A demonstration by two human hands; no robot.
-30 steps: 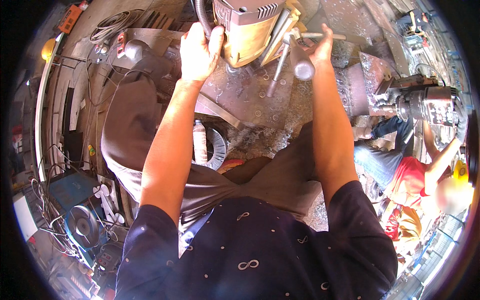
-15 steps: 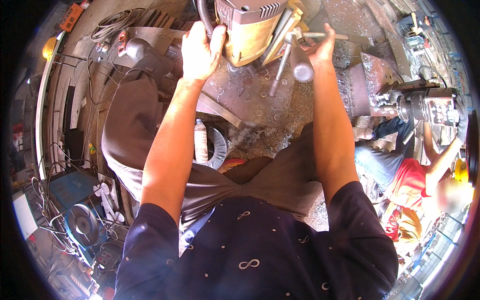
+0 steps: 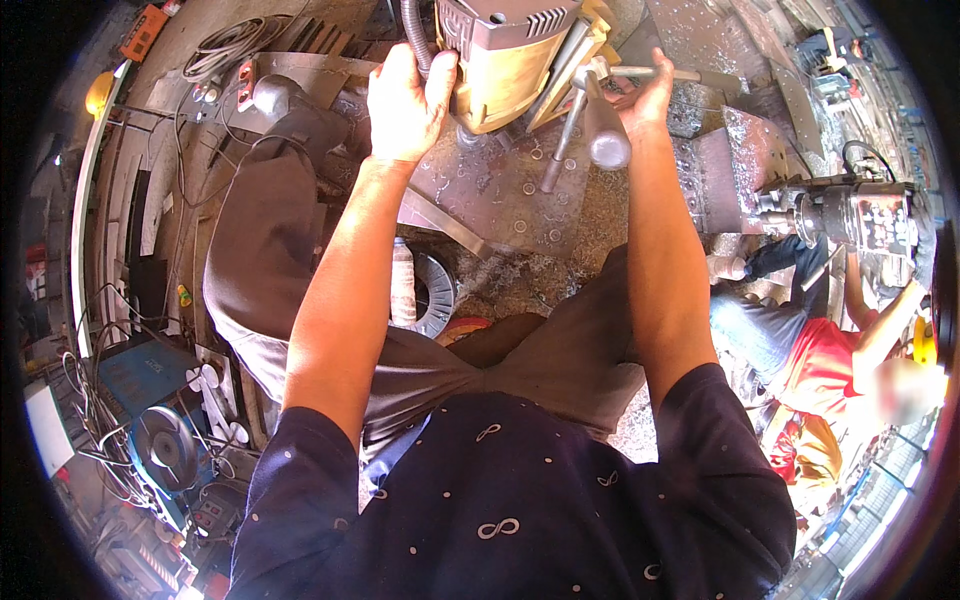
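Note:
A yellow and grey magnetic drill stands upright at the top middle, over a steel plate marked with small rings. My left hand is closed at the drill's left side, its thumb against the housing beside a ribbed grey hose. On the right side, my right hand is at a spoke of the feed handle, with its fingers partly hidden behind it. Another spoke's rounded grip points toward me, and a thin metal rod slants down beside it.
Metal shavings lie around the plate and a flat bar. Between my legs are a bottle and a black spool. A blue machine with cables stands left. On the right, a person in red works at another drill.
The drill and my left hand sit very slightly farther right in the picture. My right hand keeps its place at the feed handle. The other person's arms have shifted slightly.

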